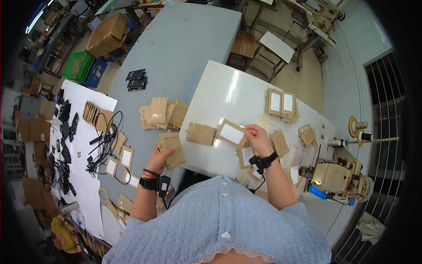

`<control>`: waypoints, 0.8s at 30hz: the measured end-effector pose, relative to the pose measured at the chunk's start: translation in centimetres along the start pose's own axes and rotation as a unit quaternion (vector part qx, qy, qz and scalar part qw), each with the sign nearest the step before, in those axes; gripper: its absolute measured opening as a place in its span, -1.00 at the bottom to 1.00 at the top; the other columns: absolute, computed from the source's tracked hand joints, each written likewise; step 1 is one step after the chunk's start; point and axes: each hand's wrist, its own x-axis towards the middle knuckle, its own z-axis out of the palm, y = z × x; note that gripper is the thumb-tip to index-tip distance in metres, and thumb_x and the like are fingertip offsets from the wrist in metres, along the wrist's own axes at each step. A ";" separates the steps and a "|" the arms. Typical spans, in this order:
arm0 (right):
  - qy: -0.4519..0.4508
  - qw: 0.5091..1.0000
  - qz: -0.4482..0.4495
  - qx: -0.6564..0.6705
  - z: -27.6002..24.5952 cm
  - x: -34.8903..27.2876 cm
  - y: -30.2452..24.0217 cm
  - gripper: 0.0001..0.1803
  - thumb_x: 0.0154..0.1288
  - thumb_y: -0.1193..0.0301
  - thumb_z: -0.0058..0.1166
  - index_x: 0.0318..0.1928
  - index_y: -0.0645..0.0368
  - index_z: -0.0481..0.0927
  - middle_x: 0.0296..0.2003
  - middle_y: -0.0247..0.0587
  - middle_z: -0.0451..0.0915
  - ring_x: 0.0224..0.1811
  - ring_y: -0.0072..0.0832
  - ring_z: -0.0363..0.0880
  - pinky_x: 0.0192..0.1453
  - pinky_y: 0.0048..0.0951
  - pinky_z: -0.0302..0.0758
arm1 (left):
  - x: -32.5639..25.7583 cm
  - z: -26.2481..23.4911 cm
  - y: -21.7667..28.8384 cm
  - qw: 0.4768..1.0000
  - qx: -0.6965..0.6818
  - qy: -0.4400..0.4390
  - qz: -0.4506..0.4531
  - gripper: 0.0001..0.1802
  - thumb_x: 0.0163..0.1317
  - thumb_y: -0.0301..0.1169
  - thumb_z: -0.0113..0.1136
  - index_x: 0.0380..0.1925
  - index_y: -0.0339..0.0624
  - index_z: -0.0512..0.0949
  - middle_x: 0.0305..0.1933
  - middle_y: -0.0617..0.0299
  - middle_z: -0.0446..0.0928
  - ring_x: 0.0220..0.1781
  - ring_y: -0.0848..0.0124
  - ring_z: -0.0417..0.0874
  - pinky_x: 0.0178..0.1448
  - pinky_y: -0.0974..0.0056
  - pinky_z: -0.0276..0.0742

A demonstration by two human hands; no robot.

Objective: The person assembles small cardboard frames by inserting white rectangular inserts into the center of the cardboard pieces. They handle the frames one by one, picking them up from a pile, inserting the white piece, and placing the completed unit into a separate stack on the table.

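left hand (159, 161), fingers gripping a stack of tan holders (174, 150) by the white worktop's (220, 83) left edge, right hand (260, 141), fingers pinching a white-windowed holder (231, 133) over that worktop, sewing machine (340, 178) at right

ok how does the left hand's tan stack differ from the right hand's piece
The tan stack in the left hand has a tan centre; the tan piece in the right hand shows a white panel. The tan stack looks thicker than the tan piece. Both have tan borders.
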 end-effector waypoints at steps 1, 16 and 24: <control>-0.041 0.999 -0.007 -0.017 1.7 0.6 0.4 -0.83 0.28 0.58 0.06 -0.12 0.35 0.54 -0.39 -0.30 0.64 -0.34 -0.66 0.56 -0.24 -0.62 0.48 | -0.2 -0.2 -0.1 1.000 -0.003 0.004 -0.005 -0.49 0.17 -0.43 0.30 0.11 -0.29 0.40 0.00 0.16 0.55 -0.04 0.36 0.61 0.04 0.23 0.58; 0.328 0.870 -0.163 -0.329 -0.8 6.1 0.1 -0.65 0.08 0.38 0.30 -0.16 0.21 0.48 -0.11 0.01 0.45 -0.02 -0.04 0.43 0.07 -0.17 0.40 | 0.0 1.7 -5.5 0.997 -0.049 -0.019 -0.057 -0.51 0.22 -0.45 0.23 0.14 -0.27 0.37 0.00 0.13 0.55 -0.03 0.28 0.63 0.03 0.18 0.62; 0.444 0.788 0.085 -0.417 -11.4 8.9 -2.1 -0.18 -0.05 0.16 0.40 0.17 0.18 0.29 0.11 0.04 0.40 0.22 -0.01 0.30 0.23 0.04 0.27 | 4.5 4.6 -5.5 0.987 -0.084 -0.099 -0.098 -0.56 0.24 -0.45 0.21 0.12 -0.27 0.39 0.00 0.15 0.55 -0.03 0.30 0.63 0.02 0.20 0.62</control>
